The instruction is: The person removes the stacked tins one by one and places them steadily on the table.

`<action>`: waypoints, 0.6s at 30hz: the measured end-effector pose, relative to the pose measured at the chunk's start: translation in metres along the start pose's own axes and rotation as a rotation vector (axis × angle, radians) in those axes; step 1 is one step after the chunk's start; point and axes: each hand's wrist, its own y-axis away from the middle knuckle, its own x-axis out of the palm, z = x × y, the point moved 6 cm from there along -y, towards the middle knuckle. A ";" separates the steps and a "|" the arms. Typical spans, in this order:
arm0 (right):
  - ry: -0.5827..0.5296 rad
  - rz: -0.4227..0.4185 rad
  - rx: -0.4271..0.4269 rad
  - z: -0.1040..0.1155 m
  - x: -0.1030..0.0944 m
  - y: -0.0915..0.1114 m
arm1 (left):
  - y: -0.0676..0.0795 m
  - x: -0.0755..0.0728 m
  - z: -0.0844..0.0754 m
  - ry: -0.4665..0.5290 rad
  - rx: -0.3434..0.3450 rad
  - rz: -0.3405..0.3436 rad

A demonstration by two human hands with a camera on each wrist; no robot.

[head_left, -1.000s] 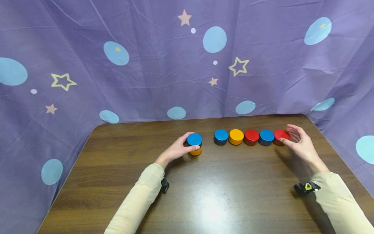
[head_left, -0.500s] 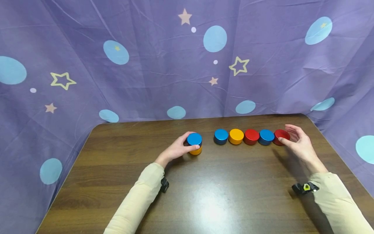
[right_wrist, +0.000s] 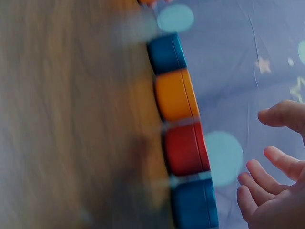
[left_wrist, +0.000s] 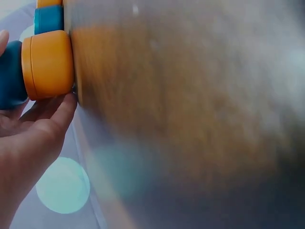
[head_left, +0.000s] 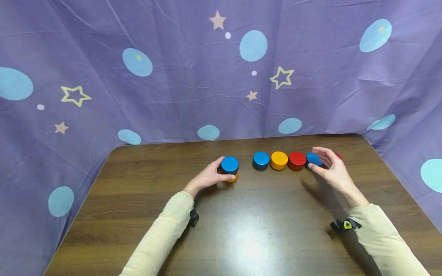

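In the head view, my left hand [head_left: 209, 176] grips a stack of two round lidded tins, thumb in front and fingers behind. A blue tin [head_left: 230, 165] forms the top and an orange tin [left_wrist: 50, 64] the bottom. My right hand [head_left: 334, 173] hovers over the right part of a tin row, fingers spread and holding nothing. Behind its fingertips sits a blue tin [head_left: 313, 158], partly hidden. To its left stands a red tin [right_wrist: 187, 149]. Another red tin [head_left: 340, 156] at the row's right end is almost wholly covered by that hand.
The row continues leftward with an orange tin [head_left: 279, 161] and a blue tin [head_left: 261, 161], a gap apart from the stack. All stand near the far edge of the brown wooden table [head_left: 145, 214]. A purple patterned curtain [head_left: 179, 84] hangs behind it.
My right hand has moved left, from the red end tin to the blue tin beside it. My left hand stays at the stack; the row looks unmoved.
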 end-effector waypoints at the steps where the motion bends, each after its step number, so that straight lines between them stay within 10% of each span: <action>1: -0.002 0.014 -0.004 0.002 0.005 0.001 | 0.000 0.000 0.000 -0.001 0.000 0.007; 8: -0.080 0.111 -0.032 0.015 0.043 0.005 | 0.000 -0.004 -0.001 0.006 0.010 0.039; 18: -0.061 0.214 -0.057 0.026 0.081 0.006 | -0.001 -0.009 0.009 -0.259 -0.022 0.040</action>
